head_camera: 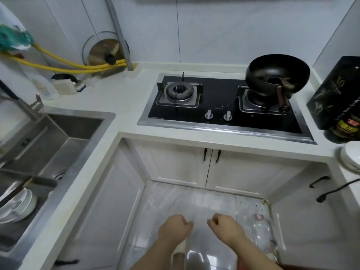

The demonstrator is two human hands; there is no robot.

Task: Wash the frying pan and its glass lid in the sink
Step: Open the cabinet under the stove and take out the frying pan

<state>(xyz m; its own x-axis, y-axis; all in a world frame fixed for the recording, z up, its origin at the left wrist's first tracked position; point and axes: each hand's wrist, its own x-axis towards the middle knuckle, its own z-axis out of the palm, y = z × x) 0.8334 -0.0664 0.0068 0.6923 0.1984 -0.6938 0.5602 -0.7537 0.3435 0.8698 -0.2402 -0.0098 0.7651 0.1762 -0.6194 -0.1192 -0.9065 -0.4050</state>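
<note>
A black frying pan with a dark handle stands on the right burner of the gas stove, something brownish inside it. The glass lid with a black knob leans upright against the back wall tiles at the left corner, behind yellow hoses. The steel sink is at the left, with white bowls in its near end. My left hand and my right hand hang low over the floor, both loosely curled into fists and holding nothing, far from pan and lid.
A tap rises at the sink's back left. A dish-soap bottle and sponges sit on the counter behind the sink. A dark box and white appliance stand on the right counter. A plastic bottle lies on the floor.
</note>
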